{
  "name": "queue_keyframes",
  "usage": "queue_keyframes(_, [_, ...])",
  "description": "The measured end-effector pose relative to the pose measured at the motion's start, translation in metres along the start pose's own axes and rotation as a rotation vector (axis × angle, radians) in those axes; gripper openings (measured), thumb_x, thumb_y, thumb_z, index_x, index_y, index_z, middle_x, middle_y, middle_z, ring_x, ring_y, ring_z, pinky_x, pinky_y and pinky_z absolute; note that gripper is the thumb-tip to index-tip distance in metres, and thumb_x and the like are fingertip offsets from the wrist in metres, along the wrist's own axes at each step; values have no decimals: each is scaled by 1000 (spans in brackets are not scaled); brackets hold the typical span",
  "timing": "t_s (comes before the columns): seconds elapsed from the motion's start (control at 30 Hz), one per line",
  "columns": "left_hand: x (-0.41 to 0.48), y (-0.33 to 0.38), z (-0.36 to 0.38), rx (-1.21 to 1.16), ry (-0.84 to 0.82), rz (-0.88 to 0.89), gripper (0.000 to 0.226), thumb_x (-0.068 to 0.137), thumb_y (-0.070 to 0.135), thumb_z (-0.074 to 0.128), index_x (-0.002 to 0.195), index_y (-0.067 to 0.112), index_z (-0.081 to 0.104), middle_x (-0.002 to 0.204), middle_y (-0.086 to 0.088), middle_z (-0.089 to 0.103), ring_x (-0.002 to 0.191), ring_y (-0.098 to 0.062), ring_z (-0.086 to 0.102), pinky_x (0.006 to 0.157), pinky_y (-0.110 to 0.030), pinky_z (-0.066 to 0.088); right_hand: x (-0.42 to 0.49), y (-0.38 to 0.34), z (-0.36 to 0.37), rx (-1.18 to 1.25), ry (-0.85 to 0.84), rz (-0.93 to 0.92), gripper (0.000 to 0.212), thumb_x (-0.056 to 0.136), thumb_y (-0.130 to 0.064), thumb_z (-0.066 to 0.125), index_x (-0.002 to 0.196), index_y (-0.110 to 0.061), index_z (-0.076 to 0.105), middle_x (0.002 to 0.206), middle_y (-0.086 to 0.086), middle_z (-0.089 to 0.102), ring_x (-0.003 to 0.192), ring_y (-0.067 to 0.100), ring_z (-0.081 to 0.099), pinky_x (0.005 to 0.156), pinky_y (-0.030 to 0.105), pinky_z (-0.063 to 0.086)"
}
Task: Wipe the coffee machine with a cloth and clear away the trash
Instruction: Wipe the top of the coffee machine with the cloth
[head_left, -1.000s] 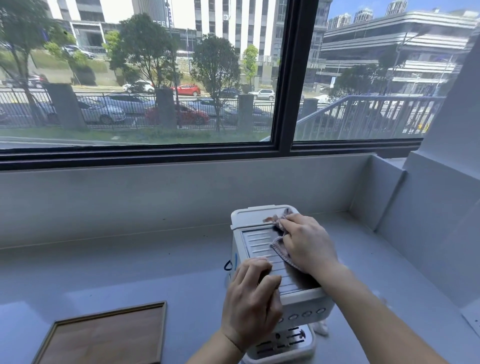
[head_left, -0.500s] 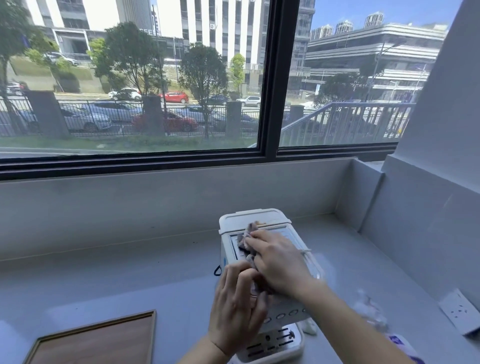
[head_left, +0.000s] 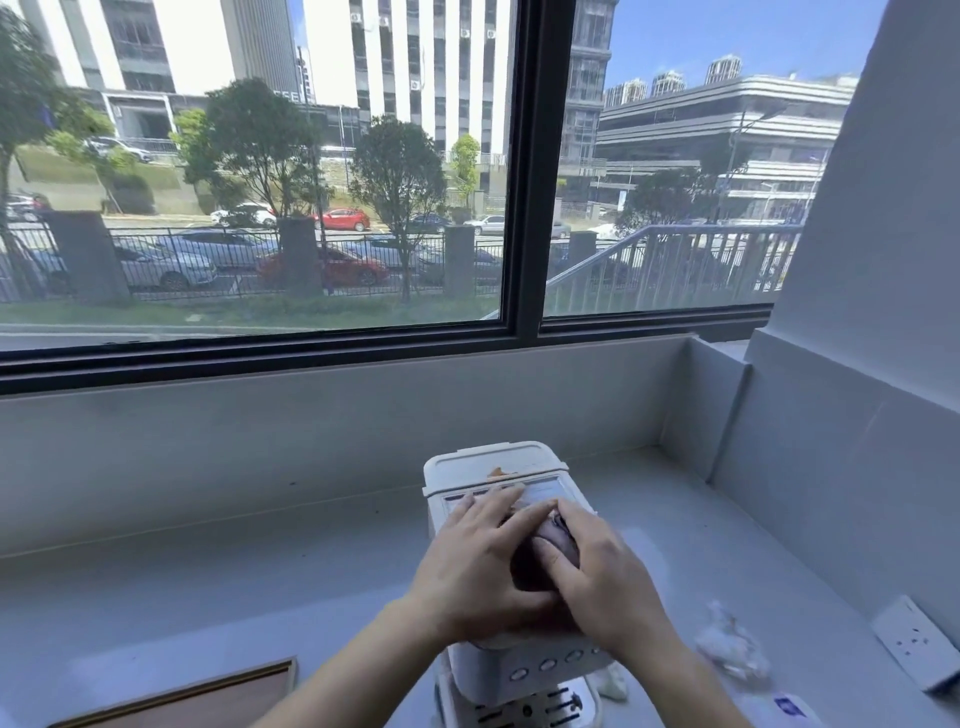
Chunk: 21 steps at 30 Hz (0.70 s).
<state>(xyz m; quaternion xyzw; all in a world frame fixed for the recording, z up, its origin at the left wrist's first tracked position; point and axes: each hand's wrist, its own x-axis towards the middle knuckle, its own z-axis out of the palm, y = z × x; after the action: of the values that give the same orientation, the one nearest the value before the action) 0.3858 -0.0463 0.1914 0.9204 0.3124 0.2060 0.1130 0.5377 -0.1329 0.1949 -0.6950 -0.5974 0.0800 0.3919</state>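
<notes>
One window (head_left: 260, 171) across the back, split by one dark vertical bar into two panes; street, parked cars, trees, buildings outside. One grey counter (head_left: 208, 571) below, running to a wall on the right. One white coffee machine (head_left: 493, 462) standing on counter, centre-right, lid end toward window, button row facing camera; five round buttons countable, rest hidden by wrist. One small orange-brown smear on lid edge. One wooden tray (head_left: 208, 701), bottom left, lying flat on counter, cut off by frame edge, well apart from machine. One white wall socket (head_left: 914, 642) on right wall, low. Two hands together on machine top: left hand (head_left: 483, 566) flat, fingers spread forward over ribbed top plate; right hand (head_left: 602, 577) just beside, touching left, fingers curled down. One cloth (head_left: 553, 535), grey-purple, bunched between both hands, pressed onto machine top, mostly hidden; right hand clenched around cloth, left pressing against cloth's side, not clearly gripping. Trash: one crumpled white wrapper (head_left: 732, 647) on counter right of machine, near socket; one smaller white scrap (head_left: 613, 680) touching machine base, right side; one small blue-marked packet (head_left: 789, 706) at bottom right, blurred, kind unclear. Three trash items counted, all on counter.
</notes>
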Motion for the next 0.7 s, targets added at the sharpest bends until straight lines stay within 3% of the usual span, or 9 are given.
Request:
queue_keyframes(0.1, [14,-3,-2,38,49,54,64,70,60,57,131,43,50,123,15,61,118,-12,53,105,-35,38,9,-2,0,156,-31,85,46,91,-32,65,135,-35,50,128,-22,55,116,2,53,90,17,39])
queue_keyframes(0.2, [27,-21,-15,204,81,109,41,72,48,60,108,29,64,101,7,65,100,-22,56,87,-39,43,20,-9,-1,60,-52,58,64,86,-37,72,142,-26,42,129,-14,51,120,8,51,92,19,38])
queue_keyframes(0.27, [34,-40,-25,279,99,19,37,74,44,63,107,27,63,104,6,65,103,-23,55,87,-37,42,20,-11,2,-84,-89,33,80,83,-52,70,148,-21,36,145,-7,46,135,14,42,105,27,38])
queue_keyframes(0.33, [37,-54,-30,257,90,-111,43,77,33,64,119,30,60,116,7,62,111,-23,53,92,-38,42,18,-10,9,-278,-145,35,95,85,-68,55,156,-18,19,163,-3,24,149,13,19,119,29,20])
queue_keyframes(0.4, [40,-54,-30,52,69,-159,60,71,25,58,130,35,56,130,11,58,122,-21,48,103,-39,39,18,-8,17,-421,-165,28,96,87,-72,38,158,-15,9,167,2,11,152,14,7,122,29,3])
queue_keyframes(0.47, [41,-45,-28,-172,-7,-190,75,59,32,49,131,51,52,142,19,48,133,-13,35,113,-36,23,19,-9,22,-445,-149,34,94,87,-72,31,158,-15,8,167,3,11,152,15,7,122,30,-2])
queue_keyframes(0.53, [45,-41,-21,-105,-110,-167,67,64,49,45,130,60,44,149,25,36,138,-6,20,113,-34,8,20,-9,24,-443,-115,41,96,84,-74,30,158,-16,10,166,3,14,152,15,10,123,30,0])
queue_keyframes(0.63, [54,-43,-12,184,-87,-113,52,83,73,41,130,51,46,143,25,41,140,-11,23,109,-45,24,19,-6,26,-435,-107,74,106,76,-81,27,158,-17,10,167,1,13,152,14,10,124,31,3])
queue_keyframes(0.7, [68,-44,-11,252,-14,-103,42,89,67,42,121,42,54,131,21,52,131,-11,36,95,-45,35,20,-5,27,-439,-111,93,109,73,-83,24,158,-16,8,167,1,10,153,14,7,124,32,2])
